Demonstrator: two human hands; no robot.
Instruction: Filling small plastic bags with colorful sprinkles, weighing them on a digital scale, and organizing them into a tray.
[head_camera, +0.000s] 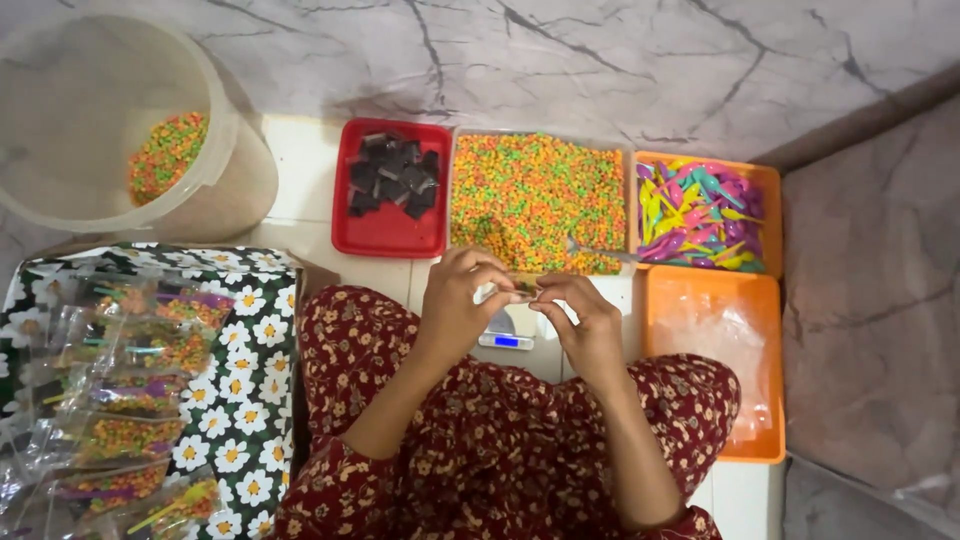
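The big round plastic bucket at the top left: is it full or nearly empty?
Nearly empty. The translucent bucket is open, and only a small heap of coloured candy bits lies at its bottom; the rest of the inside is bare.

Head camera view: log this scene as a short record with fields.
left hand: left hand pinches one end of a small clear packet
right hand: right hand pinches the other end
below hands: small scale with a blue display
red tray: dark square pieces
clear tray: orange, green and yellow beads
orange tray: small coloured plastic spoons
second orange tray: clear bags
tub: a few of the same beads
flowered surface: filled packets lying in a row
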